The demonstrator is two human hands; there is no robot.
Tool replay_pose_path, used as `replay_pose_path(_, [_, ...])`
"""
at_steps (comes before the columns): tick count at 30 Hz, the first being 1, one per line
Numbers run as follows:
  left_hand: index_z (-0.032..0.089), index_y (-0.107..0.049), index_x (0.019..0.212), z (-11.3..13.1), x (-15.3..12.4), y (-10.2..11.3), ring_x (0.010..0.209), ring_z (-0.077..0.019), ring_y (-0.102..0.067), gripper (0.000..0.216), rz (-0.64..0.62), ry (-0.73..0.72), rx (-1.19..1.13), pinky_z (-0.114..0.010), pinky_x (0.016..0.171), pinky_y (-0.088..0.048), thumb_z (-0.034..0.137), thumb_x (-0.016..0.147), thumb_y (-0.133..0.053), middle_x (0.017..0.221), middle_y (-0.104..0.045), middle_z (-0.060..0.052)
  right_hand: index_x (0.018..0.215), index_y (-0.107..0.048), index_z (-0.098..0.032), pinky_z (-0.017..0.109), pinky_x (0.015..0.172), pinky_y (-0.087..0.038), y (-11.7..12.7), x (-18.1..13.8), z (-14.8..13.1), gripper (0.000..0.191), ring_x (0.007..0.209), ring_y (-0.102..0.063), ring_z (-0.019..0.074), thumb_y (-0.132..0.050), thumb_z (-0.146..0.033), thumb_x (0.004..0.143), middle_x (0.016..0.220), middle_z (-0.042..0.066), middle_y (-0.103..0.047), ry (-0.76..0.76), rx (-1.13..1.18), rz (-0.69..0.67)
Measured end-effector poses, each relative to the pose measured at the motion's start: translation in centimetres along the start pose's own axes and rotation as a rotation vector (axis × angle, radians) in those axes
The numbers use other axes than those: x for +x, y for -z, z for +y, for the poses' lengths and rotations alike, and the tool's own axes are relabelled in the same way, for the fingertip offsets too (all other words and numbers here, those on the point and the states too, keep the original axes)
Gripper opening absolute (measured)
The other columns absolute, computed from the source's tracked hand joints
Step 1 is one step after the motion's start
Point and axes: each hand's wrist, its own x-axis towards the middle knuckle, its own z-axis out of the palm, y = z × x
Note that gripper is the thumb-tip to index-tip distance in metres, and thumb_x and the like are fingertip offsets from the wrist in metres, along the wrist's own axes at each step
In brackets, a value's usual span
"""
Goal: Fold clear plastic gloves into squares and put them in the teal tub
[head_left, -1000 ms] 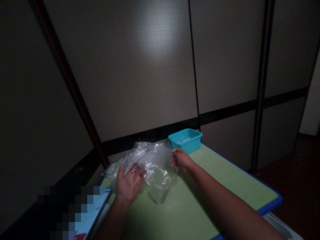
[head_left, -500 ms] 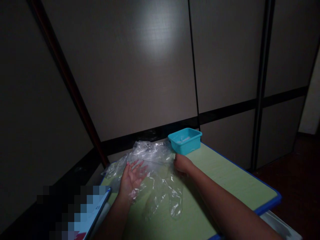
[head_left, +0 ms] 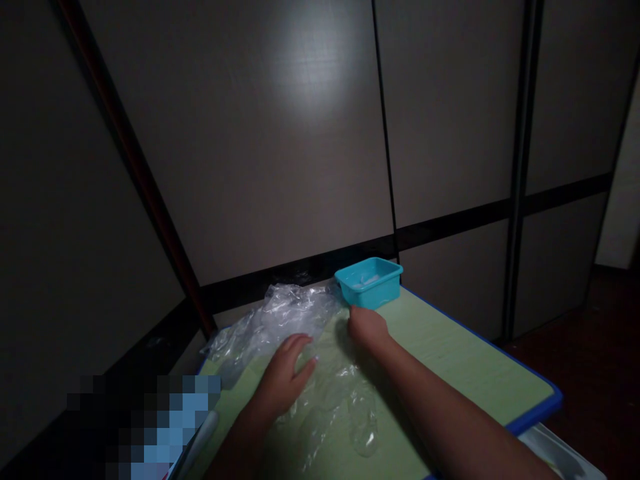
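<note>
A clear disposable plastic glove [head_left: 363, 417] hangs and spreads over the near part of the green table, its finger-shaped lobes pointing toward me. My right hand [head_left: 369, 328] is closed in a fist at the glove's far end, just in front of the blue basket, and grips the thin plastic. My left hand [head_left: 287, 373] is beside the glove on the left, palm turned down, thumb and fingers curved with a gap between them. Whether its fingertips touch the film is hard to see. Behind it lies a crumpled heap of clear plastic [head_left: 280, 317].
The small blue basket [head_left: 374, 293] with some pale, see-through items inside stands at the table's far corner. The green table [head_left: 465, 360] has a blue edge. Dark cabinet panels [head_left: 300, 167] rise behind it. A pixelated screen [head_left: 175, 427] is at lower left.
My left hand has turned from palm up with fingers spread to palm down and curved, moving right. The glove's lobes have shifted slightly right. My right hand stays nearly in place.
</note>
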Motion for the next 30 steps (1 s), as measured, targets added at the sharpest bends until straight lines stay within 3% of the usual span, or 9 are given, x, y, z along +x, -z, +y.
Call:
replay_pose_path(3, [0.024, -0.057, 0.117, -0.3, -0.9, -1.6, 0.129, -0.0313, -0.023, 0.053, -0.209, 0.017, -0.008, -0.043, 0.108, -0.002, 0.028, 0.065, -0.069, 0.135, -0.042, -0.008, 0.107, -0.054, -0.017, 0.042, 0.093, -0.030, 0.5, -0.7, -1.6, 0.029, 0.115, -0.041, 0.0321, -0.049, -0.029, 0.081, 0.116, 0.017, -0.052, 0.090, -0.093, 0.102])
replay_pose_path(6, [0.022, -0.051, 0.124, -1.4, -1.4, -2.0, 0.133, -0.0309, -0.015, 0.062, -0.231, 0.060, -0.056, -0.044, 0.108, 0.002, 0.030, 0.065, -0.068, 0.140, -0.034, -0.008, 0.115, -0.050, -0.018, 0.041, 0.097, -0.028, 0.5, -1.4, -2.8, 0.037, 0.117, -0.040, 0.0274, -0.044, -0.037, 0.084, 0.122, 0.014, -0.049, 0.300, -0.225, 0.123])
replay_pose_path(8, [0.021, -0.051, 0.124, -2.3, -1.3, -1.8, 0.133, -0.0314, -0.012, 0.064, -0.196, 0.092, -0.078, -0.044, 0.108, 0.003, 0.031, 0.064, -0.069, 0.141, -0.032, -0.010, 0.127, -0.041, -0.020, 0.044, 0.101, -0.023, 0.0, -2.0, -3.1, 0.048, 0.123, -0.034, 0.0266, -0.044, -0.042, 0.084, 0.133, 0.013, -0.041, 0.425, -0.285, 0.054])
replay_pose_path(11, [0.019, -0.050, 0.124, -3.5, -1.2, -1.3, 0.134, -0.0329, -0.008, 0.067, -0.201, 0.134, -0.001, -0.047, 0.106, 0.007, 0.035, 0.063, -0.069, 0.141, -0.031, -0.012, 0.139, -0.023, -0.026, 0.051, 0.104, -0.010, -1.0, -2.8, -2.9, 0.063, 0.132, -0.019, 0.0271, -0.041, -0.051, 0.084, 0.146, 0.010, -0.019, 0.493, -0.276, -0.182])
replay_pose_path(14, [0.018, -0.048, 0.127, -4.0, -1.2, -1.0, 0.134, -0.0324, -0.008, 0.070, -0.253, 0.141, 0.207, -0.048, 0.104, 0.011, 0.042, 0.065, -0.067, 0.142, -0.026, -0.013, 0.141, -0.015, -0.026, 0.055, 0.103, -0.007, -2.1, -3.2, -2.3, 0.068, 0.134, -0.010, 0.0273, -0.031, -0.059, 0.084, 0.148, 0.009, -0.010, 0.466, -0.260, -0.423])
replay_pose_path(17, [0.020, -0.041, 0.131, -3.9, -1.2, -0.9, 0.134, -0.0306, -0.008, 0.074, -0.270, 0.135, 0.314, -0.051, 0.103, 0.012, 0.048, 0.067, -0.064, 0.143, -0.022, -0.011, 0.141, -0.014, -0.023, 0.058, 0.102, -0.004, -2.8, -2.8, -1.5, 0.072, 0.134, -0.008, 0.0273, -0.032, -0.061, 0.082, 0.147, 0.011, -0.013, 0.422, -0.320, -0.568])
replay_pose_path(26, [0.025, -0.034, 0.135, -3.8, -1.2, -0.8, 0.134, -0.0314, -0.003, 0.077, -0.316, 0.070, 0.414, -0.055, 0.099, 0.014, 0.055, 0.069, -0.059, 0.145, -0.018, -0.010, 0.139, -0.021, -0.028, 0.061, 0.099, -0.003, -2.3, -1.0, 0.4, 0.067, 0.134, -0.008, 0.0286, -0.031, -0.061, 0.082, 0.147, 0.007, -0.014, 0.257, -0.438, -0.466])
replay_pose_path(30, [0.025, -0.026, 0.138, -3.3, -1.1, -0.7, 0.134, -0.0310, -0.001, 0.077, -0.348, 0.086, 0.534, -0.056, 0.100, 0.010, 0.058, 0.073, -0.053, 0.146, -0.013, -0.009, 0.140, -0.017, -0.029, 0.062, 0.098, -0.003, -2.1, -0.7, 0.6, 0.069, 0.134, -0.004, 0.0295, -0.028, -0.064, 0.081, 0.148, 0.005, -0.009, 0.177, -0.487, -0.463])
